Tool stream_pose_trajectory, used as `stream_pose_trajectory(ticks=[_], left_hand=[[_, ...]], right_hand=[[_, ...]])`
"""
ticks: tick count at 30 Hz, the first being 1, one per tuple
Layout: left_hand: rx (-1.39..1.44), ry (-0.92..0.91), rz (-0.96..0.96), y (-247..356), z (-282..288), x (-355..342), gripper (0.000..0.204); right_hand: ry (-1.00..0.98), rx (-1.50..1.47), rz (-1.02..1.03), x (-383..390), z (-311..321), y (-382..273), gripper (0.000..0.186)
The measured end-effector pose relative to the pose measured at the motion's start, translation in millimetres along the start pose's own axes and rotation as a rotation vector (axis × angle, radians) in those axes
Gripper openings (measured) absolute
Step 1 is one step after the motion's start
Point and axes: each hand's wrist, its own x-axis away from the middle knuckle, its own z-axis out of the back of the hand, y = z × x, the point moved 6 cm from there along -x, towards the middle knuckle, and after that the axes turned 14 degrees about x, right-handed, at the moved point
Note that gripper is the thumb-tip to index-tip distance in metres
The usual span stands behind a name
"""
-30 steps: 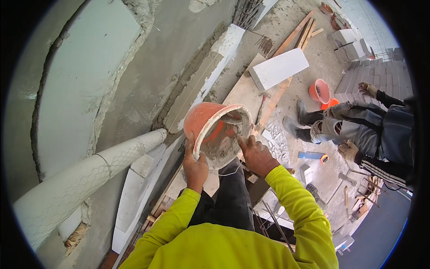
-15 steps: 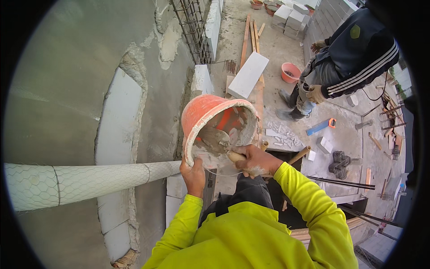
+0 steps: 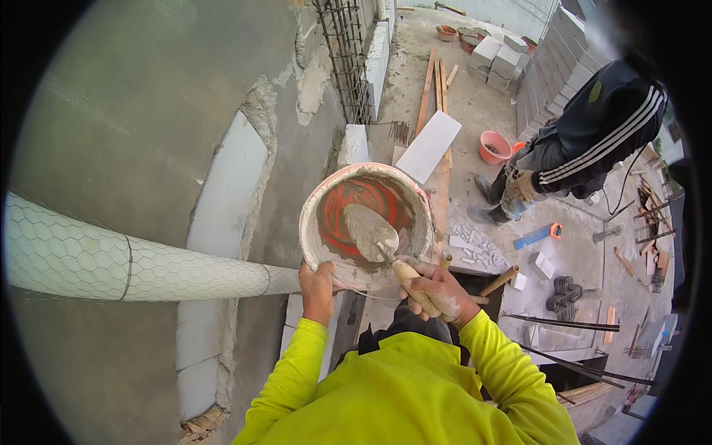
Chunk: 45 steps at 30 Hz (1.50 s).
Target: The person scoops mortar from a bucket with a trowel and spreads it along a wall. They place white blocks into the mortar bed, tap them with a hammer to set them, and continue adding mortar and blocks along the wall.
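An orange bucket (image 3: pixel 335 199), its rim and inside crusted with grey mortar, is in front of me with its mouth toward me. My left hand (image 3: pixel 317 291) grips the near left part of the rim, thumb on the rim. A round-nosed trowel (image 3: pixel 363 228) is in my right hand (image 3: pixel 440 292), fingers wrapped round its pale wooden handle. The mortar-coated blade lies over the bucket's mouth, pointing up and left. Streaks of orange show through the thin mortar on the bucket's inner wall. The bucket's underside is hidden.
At left, a mesh-wrapped white roll (image 3: pixel 200 265) crosses before the plastered wall (image 3: pixel 133 148). A co-worker (image 3: pixel 593 137) stands at right near a pink bucket (image 3: pixel 495 148) and a handsaw (image 3: pixel 538 236). A white block (image 3: pixel 429 146) lies beyond my bucket. Bamboo poles (image 3: pixel 501 278) jut by a dark opening.
The bucket has turned from a sideways tilt so its mouth faces me. The trowel blade has come up from the mortar inside, and my right hand has shifted slightly right and down.
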Motion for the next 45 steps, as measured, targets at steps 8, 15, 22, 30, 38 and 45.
stream_pose_trajectory(ticks=[8, 15, 22, 30, 38, 45], left_hand=[[-0.104, -0.059, -0.024, 5, -34, -1, 0.041], [-0.174, -0.071, -0.163, 40, -37, -9, 0.038], [-0.253, -0.146, -0.390, 63, -53, -4, 0.044], [-0.249, -0.106, -0.463, 74, -67, -6, 0.040], [-0.381, -0.146, -0.497, 74, -83, -3, 0.048], [-0.449, -0.143, -0.645, 72, -90, -10, 0.055]], right_hand=[[0.371, 1.184, 0.389, -51, -8, -53, 0.055], [0.095, 1.903, 0.181, -38, -9, -64, 0.059], [0.059, 1.971, 0.250, -30, -9, -72, 0.059], [0.296, 2.069, 0.408, -21, -3, -76, 0.060], [0.415, 2.105, 0.558, -13, -12, -92, 0.062], [0.408, 2.238, 0.471, -21, -8, -84, 0.058]])
